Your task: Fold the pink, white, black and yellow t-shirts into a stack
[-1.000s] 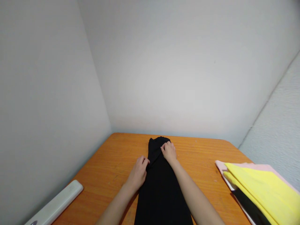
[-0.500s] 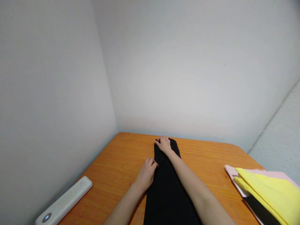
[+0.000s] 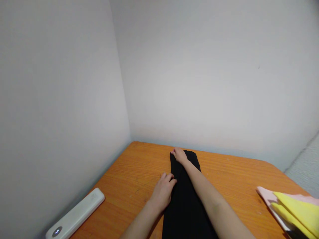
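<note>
A long black piece of folded fabric lies lengthwise on the wooden table, running from near me toward the far edge. Its exact kind of garment cannot be made out. My right hand reaches over it and pinches its far left corner. Nearer to me, my left hand is at the left edge, its bent fingers closed on the fabric there. Part of the fabric's right side is hidden under my right forearm.
A white elongated device with a small lit round display lies at the table's left edge, near the wall. On the right is a stack of folded cloths, with yellow on top and pink beneath. Walls stand behind and to the left.
My right hand's fingers have drawn together at the fabric's far left corner, which now looks straighter. My left hand stays at the left edge. The whole view has shifted slightly.
</note>
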The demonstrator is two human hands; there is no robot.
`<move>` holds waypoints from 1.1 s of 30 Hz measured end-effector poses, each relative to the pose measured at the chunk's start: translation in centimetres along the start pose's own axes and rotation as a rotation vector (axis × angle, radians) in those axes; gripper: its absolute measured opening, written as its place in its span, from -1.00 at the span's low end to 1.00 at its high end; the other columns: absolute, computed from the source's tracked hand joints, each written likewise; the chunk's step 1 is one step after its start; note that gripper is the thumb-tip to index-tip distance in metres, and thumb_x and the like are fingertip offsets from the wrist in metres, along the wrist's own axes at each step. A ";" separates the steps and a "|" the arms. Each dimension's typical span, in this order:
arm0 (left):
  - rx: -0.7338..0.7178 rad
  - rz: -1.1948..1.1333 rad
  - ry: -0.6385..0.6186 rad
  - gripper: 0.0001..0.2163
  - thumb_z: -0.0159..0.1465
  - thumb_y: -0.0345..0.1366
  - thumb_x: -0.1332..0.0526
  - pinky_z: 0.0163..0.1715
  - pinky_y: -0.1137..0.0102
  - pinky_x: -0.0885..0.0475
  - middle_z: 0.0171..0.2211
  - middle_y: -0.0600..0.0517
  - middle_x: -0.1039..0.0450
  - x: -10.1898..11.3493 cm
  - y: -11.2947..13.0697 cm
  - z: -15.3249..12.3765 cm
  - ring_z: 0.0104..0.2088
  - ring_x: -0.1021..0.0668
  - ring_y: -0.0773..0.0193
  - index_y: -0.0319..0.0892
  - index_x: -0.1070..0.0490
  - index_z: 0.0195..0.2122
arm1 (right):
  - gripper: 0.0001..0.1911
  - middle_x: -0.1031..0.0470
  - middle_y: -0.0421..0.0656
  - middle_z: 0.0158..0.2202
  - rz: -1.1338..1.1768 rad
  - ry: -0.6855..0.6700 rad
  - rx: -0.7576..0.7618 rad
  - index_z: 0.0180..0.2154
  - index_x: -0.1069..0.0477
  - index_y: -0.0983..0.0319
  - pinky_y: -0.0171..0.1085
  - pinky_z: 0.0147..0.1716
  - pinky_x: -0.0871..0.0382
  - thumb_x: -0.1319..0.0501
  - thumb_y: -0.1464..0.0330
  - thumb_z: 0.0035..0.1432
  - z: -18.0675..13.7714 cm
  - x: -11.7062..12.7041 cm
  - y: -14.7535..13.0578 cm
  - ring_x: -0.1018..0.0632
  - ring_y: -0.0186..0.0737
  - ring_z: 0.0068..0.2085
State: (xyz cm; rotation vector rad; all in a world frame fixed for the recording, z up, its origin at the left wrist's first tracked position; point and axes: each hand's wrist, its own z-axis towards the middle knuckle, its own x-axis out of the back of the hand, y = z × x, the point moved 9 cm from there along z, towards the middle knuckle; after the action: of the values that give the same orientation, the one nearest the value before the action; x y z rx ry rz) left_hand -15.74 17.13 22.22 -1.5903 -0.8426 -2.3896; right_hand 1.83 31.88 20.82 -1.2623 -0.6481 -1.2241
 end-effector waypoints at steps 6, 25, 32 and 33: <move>0.018 0.040 -0.014 -0.46 0.17 -0.61 0.05 0.10 0.14 -0.30 0.21 0.00 -0.27 -0.5 -0.5 -0.1 0.09 -0.30 0.02 -0.09 -0.37 0.11 | -0.85 -0.49 -0.12 -0.23 0.061 0.033 0.092 -0.20 -0.45 0.28 -0.34 -0.17 -0.24 -0.15 0.37 0.27 -2.0 2.0 -0.1 -0.46 -0.26 -0.19; -0.075 0.055 -0.026 -0.48 0.19 -0.61 0.03 0.23 0.18 -0.22 0.23 -0.07 -0.27 -1.1 0.1 0.2 0.23 -0.29 0.16 -0.19 -0.32 0.16 | -0.44 -0.03 0.01 0.34 -0.197 0.016 0.508 0.29 -0.08 0.31 -0.01 0.26 0.02 0.13 0.18 0.39 -11.0 0.7 -4.9 0.00 -0.03 0.35; -0.080 -0.001 -0.160 -0.21 0.01 -0.71 0.06 0.29 0.17 -0.13 0.35 -0.08 0.02 -2.9 -1.0 0.1 0.33 -0.10 0.26 -0.18 -0.07 0.32 | -0.36 0.06 -0.05 0.36 -0.193 -0.085 0.404 0.34 0.00 0.24 0.01 0.28 0.06 0.25 0.05 0.39 -10.6 -0.7 -2.9 0.02 -0.02 0.36; -0.092 -0.017 -0.170 -0.19 -0.01 -0.72 0.05 0.29 0.17 -0.12 0.36 -0.06 0.05 -3.0 -1.2 0.0 0.34 -0.08 0.26 -0.16 -0.05 0.33 | -0.35 0.07 -0.06 0.36 -0.185 -0.090 0.402 0.34 0.01 0.24 0.01 0.28 0.06 0.26 0.04 0.39 -10.5 -0.7 -2.9 0.02 -0.02 0.36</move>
State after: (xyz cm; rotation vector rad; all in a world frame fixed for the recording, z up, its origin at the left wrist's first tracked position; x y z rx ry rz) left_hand -14.93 17.58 19.18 -1.8500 -0.7874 -2.3630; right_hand -3.55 22.65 18.50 -0.9387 -1.0392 -1.1193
